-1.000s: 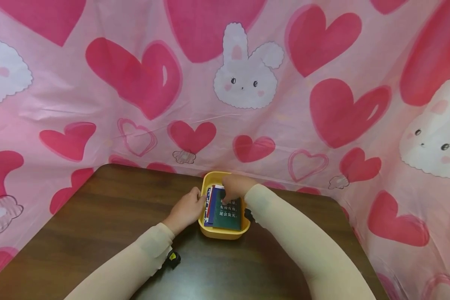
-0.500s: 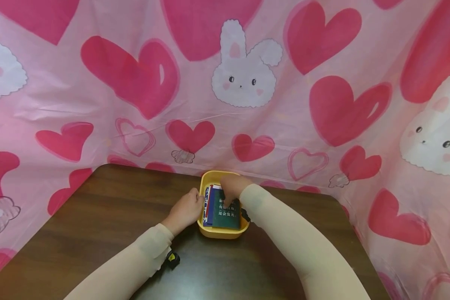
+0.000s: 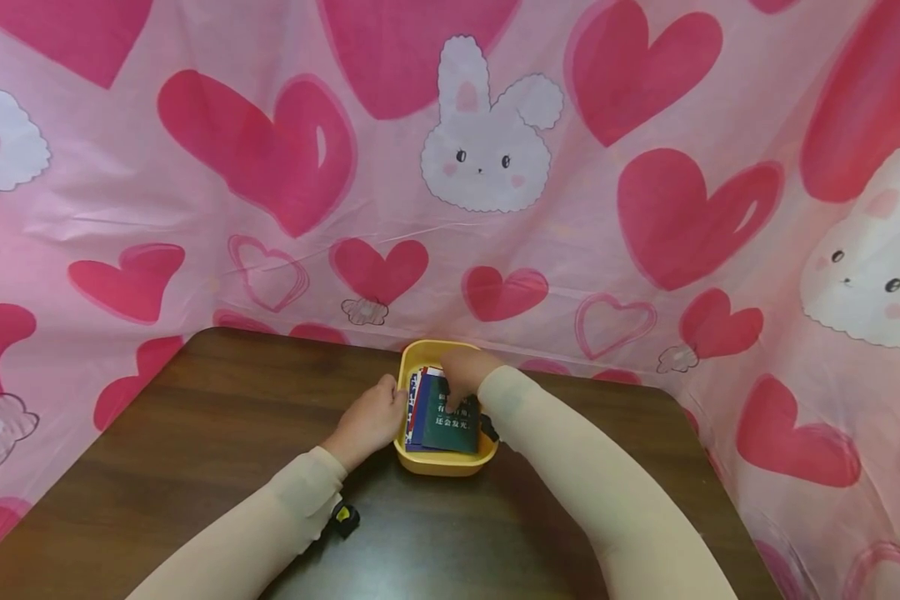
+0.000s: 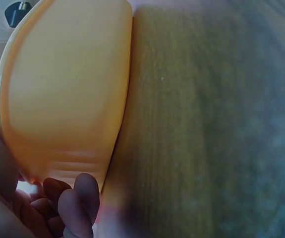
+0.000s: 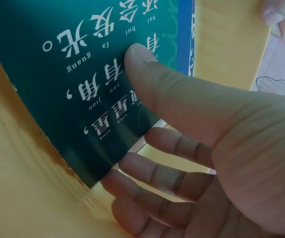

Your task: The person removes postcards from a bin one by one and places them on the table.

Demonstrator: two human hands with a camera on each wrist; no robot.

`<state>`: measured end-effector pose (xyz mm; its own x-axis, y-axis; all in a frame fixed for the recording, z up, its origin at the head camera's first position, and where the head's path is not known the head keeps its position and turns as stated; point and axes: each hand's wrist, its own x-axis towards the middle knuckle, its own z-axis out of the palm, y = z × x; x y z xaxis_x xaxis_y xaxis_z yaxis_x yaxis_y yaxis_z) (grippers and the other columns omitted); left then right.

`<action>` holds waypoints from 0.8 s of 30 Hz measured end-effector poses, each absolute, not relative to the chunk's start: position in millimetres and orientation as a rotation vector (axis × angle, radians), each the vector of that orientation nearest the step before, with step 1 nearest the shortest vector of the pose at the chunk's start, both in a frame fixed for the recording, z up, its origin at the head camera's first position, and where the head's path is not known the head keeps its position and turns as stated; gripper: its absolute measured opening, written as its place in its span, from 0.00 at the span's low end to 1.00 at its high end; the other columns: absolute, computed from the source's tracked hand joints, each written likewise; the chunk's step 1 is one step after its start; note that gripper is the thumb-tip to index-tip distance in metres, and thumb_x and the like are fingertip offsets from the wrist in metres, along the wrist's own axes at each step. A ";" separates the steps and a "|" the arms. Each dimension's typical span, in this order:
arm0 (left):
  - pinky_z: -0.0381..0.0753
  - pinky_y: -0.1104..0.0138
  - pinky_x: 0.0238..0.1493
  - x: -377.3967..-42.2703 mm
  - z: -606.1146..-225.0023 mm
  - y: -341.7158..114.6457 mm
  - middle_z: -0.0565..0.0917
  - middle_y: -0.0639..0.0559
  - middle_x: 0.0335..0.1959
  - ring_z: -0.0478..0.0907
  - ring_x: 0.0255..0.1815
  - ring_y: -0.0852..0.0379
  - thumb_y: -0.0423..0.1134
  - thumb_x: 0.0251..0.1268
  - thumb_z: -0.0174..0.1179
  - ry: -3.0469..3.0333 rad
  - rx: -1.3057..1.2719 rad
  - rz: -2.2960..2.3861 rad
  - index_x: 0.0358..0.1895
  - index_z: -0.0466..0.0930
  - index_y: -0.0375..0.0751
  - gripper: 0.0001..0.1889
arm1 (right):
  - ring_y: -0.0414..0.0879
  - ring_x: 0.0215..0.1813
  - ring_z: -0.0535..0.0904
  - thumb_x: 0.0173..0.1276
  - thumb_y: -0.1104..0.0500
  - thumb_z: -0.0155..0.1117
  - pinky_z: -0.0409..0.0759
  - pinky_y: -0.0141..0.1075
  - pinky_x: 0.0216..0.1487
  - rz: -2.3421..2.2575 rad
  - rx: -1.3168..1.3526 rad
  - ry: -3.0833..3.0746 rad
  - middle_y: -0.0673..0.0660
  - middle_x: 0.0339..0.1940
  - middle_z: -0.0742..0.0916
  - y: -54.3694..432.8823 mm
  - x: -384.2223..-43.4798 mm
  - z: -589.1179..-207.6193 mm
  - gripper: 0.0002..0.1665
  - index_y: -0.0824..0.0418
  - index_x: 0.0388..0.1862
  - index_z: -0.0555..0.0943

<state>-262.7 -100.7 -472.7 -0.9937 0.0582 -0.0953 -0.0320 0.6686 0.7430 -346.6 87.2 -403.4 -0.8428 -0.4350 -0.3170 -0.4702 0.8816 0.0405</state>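
Observation:
A yellow plastic basin (image 3: 441, 467) stands near the table's far edge, with a small stack of cards in it. The top one is a green card (image 3: 453, 439) printed with white Chinese characters; blue and red-edged cards (image 3: 418, 437) peek out at its left. My left hand (image 3: 367, 421) holds the basin's left rim; in the left wrist view its fingers curl beside the outer wall. My right hand (image 3: 468, 372) reaches in from the far right. In the right wrist view its thumb (image 5: 157, 74) lies on the green card, and the other fingers are at the card's far edge, pinching it.
The brown wooden table (image 3: 217, 442) spreads out around the basin. Behind it hangs a pink curtain (image 3: 390, 208) with hearts and rabbits, close to the basin's far side. Dark wrist cameras (image 3: 345, 518) sit under the sleeves.
My right thumb has slid a little down over the green card. The near edge of the cards has shifted slightly away from the basin's front wall. My left hand stays at the rim.

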 end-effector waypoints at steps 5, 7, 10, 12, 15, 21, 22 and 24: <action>0.81 0.61 0.34 -263.6 -473.2 -101.0 0.82 0.45 0.37 0.81 0.34 0.50 0.50 0.94 0.48 2.789 0.031 1.225 0.56 0.75 0.41 0.16 | 0.44 0.42 0.85 0.60 0.45 0.94 0.91 0.42 0.60 0.115 -0.699 2.739 0.49 0.41 0.92 89.6 -351.4 -405.2 0.31 0.57 0.53 0.87; 0.79 0.61 0.34 -263.8 -473.7 -100.8 0.81 0.45 0.37 0.80 0.34 0.50 0.50 0.94 0.48 2.795 0.031 1.220 0.56 0.75 0.41 0.16 | 0.46 0.41 0.84 0.62 0.48 0.93 0.91 0.43 0.56 0.058 -0.723 2.748 0.50 0.39 0.91 92.4 -353.4 -403.9 0.26 0.57 0.49 0.87; 0.78 0.60 0.34 -264.5 -475.5 -99.7 0.81 0.45 0.37 0.80 0.34 0.49 0.51 0.94 0.48 2.797 0.027 1.219 0.56 0.74 0.41 0.16 | 0.48 0.41 0.84 0.65 0.52 0.90 0.90 0.43 0.52 -0.122 -0.753 2.781 0.52 0.40 0.91 102.7 -365.9 -411.7 0.20 0.58 0.46 0.88; 0.77 0.60 0.34 -264.9 -476.4 -98.7 0.81 0.45 0.37 0.80 0.34 0.49 0.51 0.94 0.48 2.802 0.026 1.218 0.55 0.74 0.41 0.16 | 0.50 0.46 0.85 0.67 0.55 0.87 0.91 0.44 0.56 -0.273 -0.719 2.785 0.55 0.47 0.91 107.7 -365.8 -407.2 0.18 0.59 0.49 0.88; 0.77 0.60 0.33 -265.5 -477.0 -97.8 0.81 0.45 0.36 0.80 0.33 0.49 0.51 0.93 0.47 2.811 0.029 1.210 0.55 0.74 0.42 0.16 | 0.54 0.55 0.87 0.71 0.59 0.83 0.90 0.49 0.66 -0.495 -0.604 2.763 0.60 0.60 0.91 112.1 -357.1 -392.8 0.18 0.59 0.57 0.90; 0.77 0.60 0.33 -264.4 -476.0 -98.3 0.81 0.45 0.36 0.80 0.33 0.49 0.51 0.93 0.48 2.808 0.022 1.208 0.56 0.75 0.42 0.16 | 0.56 0.61 0.89 0.75 0.60 0.80 0.90 0.50 0.67 -0.926 -0.557 2.704 0.61 0.67 0.92 132.5 -357.4 -397.1 0.20 0.56 0.64 0.94; 0.78 0.60 0.33 -263.9 -475.9 -98.5 0.81 0.45 0.36 0.80 0.33 0.49 0.51 0.93 0.48 2.804 0.018 1.210 0.56 0.75 0.42 0.16 | 0.55 0.61 0.89 0.75 0.59 0.80 0.90 0.49 0.66 -0.993 -0.553 2.687 0.61 0.68 0.92 136.6 -357.2 -398.5 0.20 0.55 0.65 0.93; 0.78 0.60 0.33 -263.3 -475.5 -98.5 0.81 0.45 0.36 0.80 0.33 0.49 0.51 0.93 0.48 2.803 0.017 1.209 0.56 0.75 0.42 0.16 | 0.54 0.58 0.90 0.76 0.58 0.80 0.92 0.48 0.64 -1.115 -0.522 2.654 0.61 0.67 0.92 145.1 -355.9 -400.0 0.22 0.54 0.68 0.92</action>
<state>-263.3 -98.5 -475.5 -0.9960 0.0453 -0.0769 -0.0248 0.6868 0.7264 -355.9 145.1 -400.0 -0.9139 -0.4015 -0.0603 -0.2379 0.6501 -0.7217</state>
